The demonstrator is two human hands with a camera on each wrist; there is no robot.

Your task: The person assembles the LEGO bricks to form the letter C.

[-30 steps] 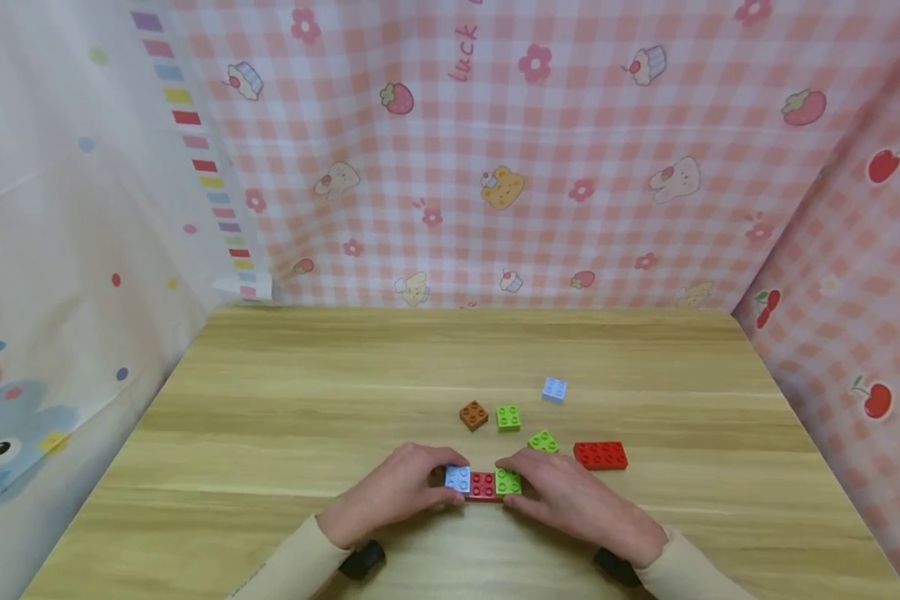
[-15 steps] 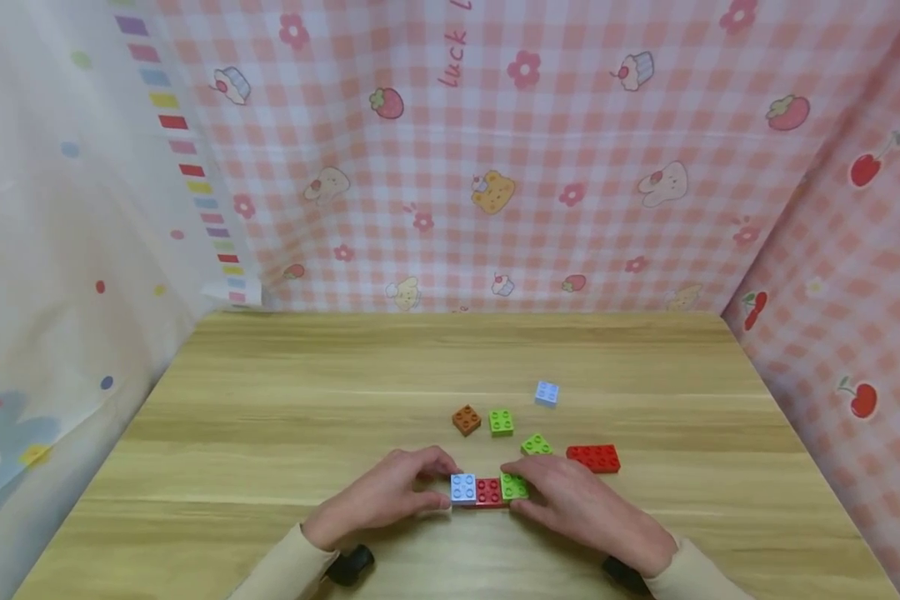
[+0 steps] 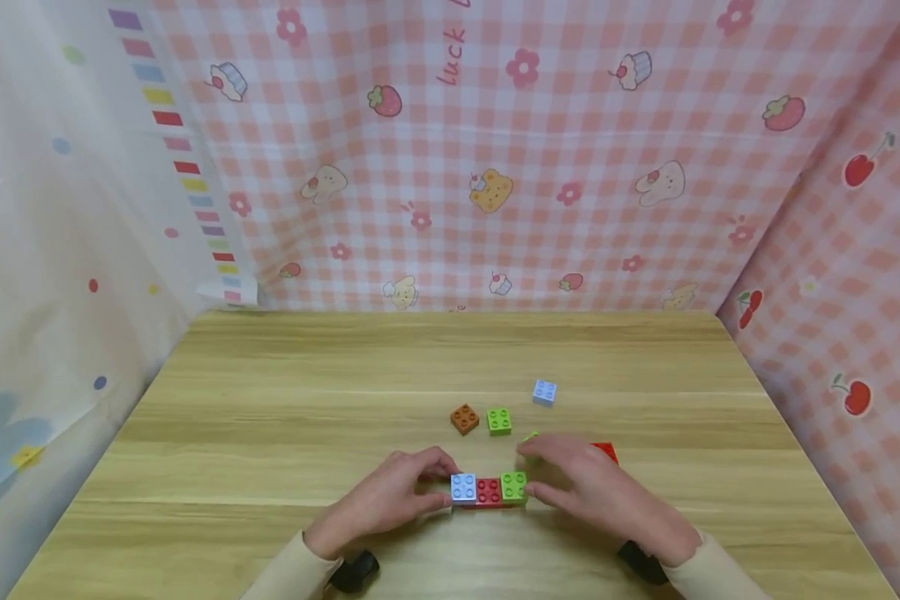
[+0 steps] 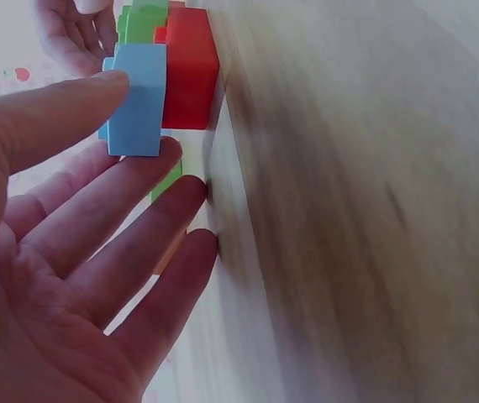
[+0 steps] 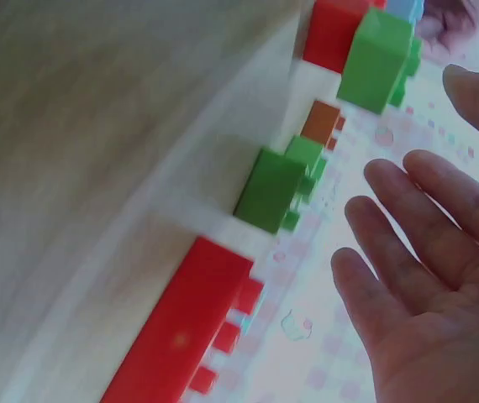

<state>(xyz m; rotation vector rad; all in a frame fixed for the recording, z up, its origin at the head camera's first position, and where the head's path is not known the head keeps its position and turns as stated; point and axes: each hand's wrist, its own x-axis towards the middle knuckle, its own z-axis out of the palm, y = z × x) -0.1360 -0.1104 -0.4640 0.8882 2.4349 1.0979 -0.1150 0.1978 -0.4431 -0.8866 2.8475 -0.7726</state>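
On the wooden table a red building brick (image 3: pixel 488 492) lies lengthwise, with a light blue brick (image 3: pixel 462 488) on its left end and a green brick (image 3: pixel 513 487) on its right end. Red studs show between the two. My left hand (image 3: pixel 386 496) is at the blue brick, thumb and fingers loosely spread around its left side; in the left wrist view the thumb tip overlaps the blue brick (image 4: pixel 137 105), and contact is hard to tell. Just right of the green brick is my right hand (image 3: pixel 607 496), its fingers extended and holding nothing, apart from the brick in the right wrist view.
Behind the joined bricks lie a brown brick (image 3: pixel 465 419), a green brick (image 3: pixel 498 422) and a light blue brick (image 3: pixel 544 392). My right hand partly hides another green brick (image 3: pixel 531 436) and a long red brick (image 3: pixel 605 452). A checked cloth (image 3: pixel 420 167) hangs behind the table.
Both hands gripped the bricks' ends at first. The left fingers loosened from the blue brick, then the right hand let go of the green brick and moved right. The joined bricks stay together.
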